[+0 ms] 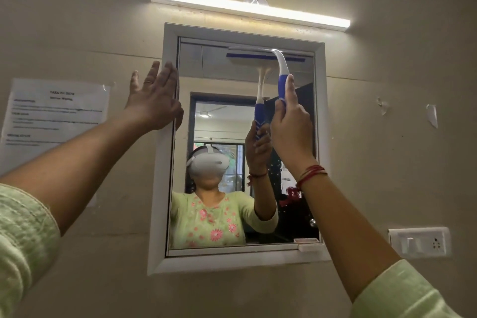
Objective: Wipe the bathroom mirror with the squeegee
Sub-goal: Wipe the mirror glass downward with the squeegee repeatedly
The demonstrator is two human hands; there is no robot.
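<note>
**Squeegee set at the top of the mirror, stroke still to come**

While the blade sits high against the glass, the main hazard is a skewed pull. The squeegee (280, 70) has its blue rubber edge lying across the upper right part of the bathroom mirror (219, 80), just below the top of the white frame (165, 137), and only one hand drives it. If pressure falls unevenly along the blade, one end could lift and leave a streak; if the handle tilts sideways on the way down, the blade could catch the frame's right inner edge. The small white tray (308, 243) at the mirror's lower right corner also lies near the foot of that path and could be knocked at the end of a full stroke.

The right hand (290, 126) is clenched around the blue lower part of the handle, thumb laid up along it, so the grip looks firm. The left hand (154, 100) is spread wide with fingers released, holding nothing; its palm appears to rest on the frame's left side, probably as a brace. Should that hand slide inward, it could smudge the glass.
</note>
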